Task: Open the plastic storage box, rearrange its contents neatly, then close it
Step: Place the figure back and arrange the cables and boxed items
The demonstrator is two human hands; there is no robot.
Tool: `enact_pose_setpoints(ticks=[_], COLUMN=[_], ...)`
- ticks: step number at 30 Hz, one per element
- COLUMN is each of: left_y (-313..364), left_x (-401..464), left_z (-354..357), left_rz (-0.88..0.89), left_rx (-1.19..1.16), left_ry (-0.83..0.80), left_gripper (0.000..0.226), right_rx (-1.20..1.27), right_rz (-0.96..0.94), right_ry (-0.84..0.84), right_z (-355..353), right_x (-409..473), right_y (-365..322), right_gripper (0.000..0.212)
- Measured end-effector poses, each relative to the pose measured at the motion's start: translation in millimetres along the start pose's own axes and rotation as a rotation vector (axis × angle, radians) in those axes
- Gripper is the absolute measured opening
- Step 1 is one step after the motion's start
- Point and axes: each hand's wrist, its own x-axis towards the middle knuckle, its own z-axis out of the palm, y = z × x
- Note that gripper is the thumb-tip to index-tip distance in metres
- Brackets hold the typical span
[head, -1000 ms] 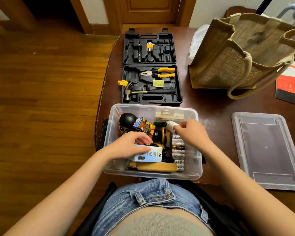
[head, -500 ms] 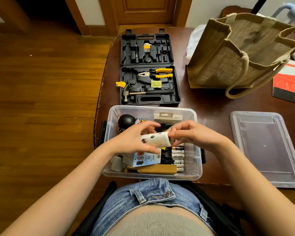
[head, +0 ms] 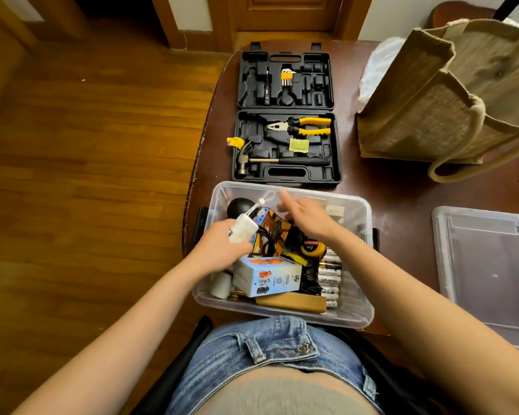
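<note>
hands working over the open storage box [head: 364, 313]

left hand [head: 219, 250] is gripping a white device [head: 242, 230]; right hand [head: 307, 218] is hovering open, fingers spread; tape measure [head: 311, 247] is showing "2m".

Clear glossy plastic box [head: 354, 313]; rough woven bag [head: 432, 94]; polished wood floor [head: 87, 145].

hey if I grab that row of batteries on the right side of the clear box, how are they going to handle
The batteries look like loose, smooth cylinders lying side by side, so they would probably roll and scatter once lifted or nudged. They are likely dense for their size, and a handful may slip. Packed between the storage box wall and the black cables, they probably stay put until disturbed.
</note>
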Motion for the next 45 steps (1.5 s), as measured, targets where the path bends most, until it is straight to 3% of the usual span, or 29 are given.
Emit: enact_pose_setpoints(ticks=[2, 6, 9, 12, 18, 20, 24, 30, 34, 39, 45], left_y=[1, -1, -3, -6, -5, -4, -4, -9, -10, -7, -4], left_x=[0, -2, -2, -2, -1, 0, 0, 4, 3, 15, 22], left_z=[3, 3, 1, 0, -3, -4, 1, 6, 13, 17, 19], left_rz=[-0.037, -0.023, 0.012, 0.036, 0.061, 0.073, 0.105, 0.055, -0.017, -0.043, -0.081], left_rx=[-0.121, -0.226, -0.26, -0.255, -0.335, -0.325, -0.237, -0.036, 0.113, 0.284, 0.491], left_ry=[0.024, 0.02, 0.02, 0.043, 0.109, 0.11, 0.044, -0.005, -0.002, 0.048, 0.001], left_gripper=[0.02, 0.026, 0.03, 0.027, 0.021, 0.022, 0.021, 0.024, 0.043, 0.044, 0.044], right_rx=[-0.041, -0.273, -0.186, -0.287, -0.134, -0.145, -0.361, -0.482, -0.652, -0.845, -0.752], right_rz=[0.065, 0.157, 0.234, 0.22, 0.094, 0.017, -0.172, -0.164, -0.047, -0.013, -0.039], right_ry=[0.018, -0.161, -0.136, -0.089, -0.106, -0.011, 0.294, 0.505, 0.522, 0.594, 0.662], right_z=[9, 28, 34, 36, 21, 19, 12, 0, -9, -17, -23], right_x=[13, 27, 33, 36, 12, -1, -25, -56, -65, -68, -69], right_y=[-2, 10, 15, 13, 17, 17, 21, 31, 33, 29, 30], right_gripper=[0.077, 0.061, 0.077, 0.081, 0.051, 0.046, 0.044, 0.053, 0.056, 0.05, 0.039])
